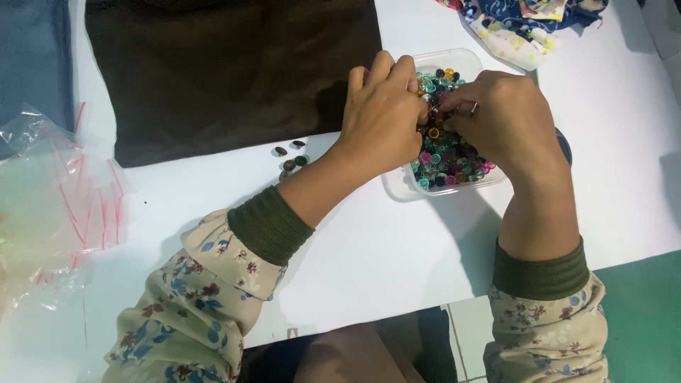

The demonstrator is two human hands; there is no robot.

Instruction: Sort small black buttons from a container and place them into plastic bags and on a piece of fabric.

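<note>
Floral sleeves [206, 298] lead up to both hands over a clear plastic tub [462, 58] of coloured buttons [447, 152]. Left hand [383, 113] and right hand [507, 117] meet, fingers pinched among the buttons; what they grasp is hidden. Dark buttons [291, 157] lie beside brown cloth [227, 71].

White worktop [397, 255]. Clear plastic tub [454, 58] filled with mixed coloured beads [448, 157]. Left hand [381, 113] and right hand [505, 120] both over the tub, fingers curled down among the beads, meeting at its middle; what they pinch is hidden. Ring on a right-hand finger. Small dark buttons [291, 157] loose on the worktop, just left of the left wrist. Dark brown cloth [227, 71] behind. Clear bags with red strips [64, 198] at left. Patterned fabric [521, 25] at top right.
</note>
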